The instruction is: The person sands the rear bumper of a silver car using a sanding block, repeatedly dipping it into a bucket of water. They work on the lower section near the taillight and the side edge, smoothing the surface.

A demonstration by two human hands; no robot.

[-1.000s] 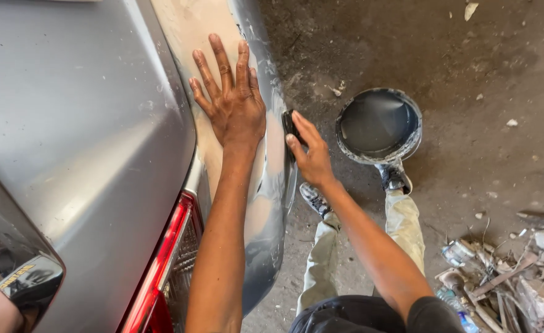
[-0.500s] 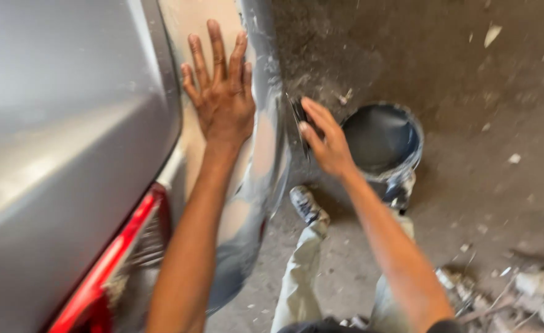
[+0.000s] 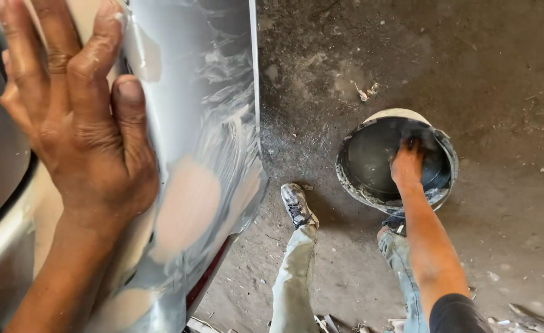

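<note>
Below and right of the flat left hand [image 3: 77,123], whose open palm is pressed on the silver car panel [image 3: 204,123], the right hand [image 3: 406,165] reaches into the bucket [image 3: 346,179] on the floor; its grip cannot be made out.

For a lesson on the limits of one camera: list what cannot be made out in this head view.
- Right hand: fingers dip into the dark bucket; whatever they grip is hidden.
- Bucket contents: too dark to identify.
- Left hand: fingertips cut off by the top edge; palm pressed to the silver car panel.
- Debris at the bottom edge: cropped, too small.
</note>
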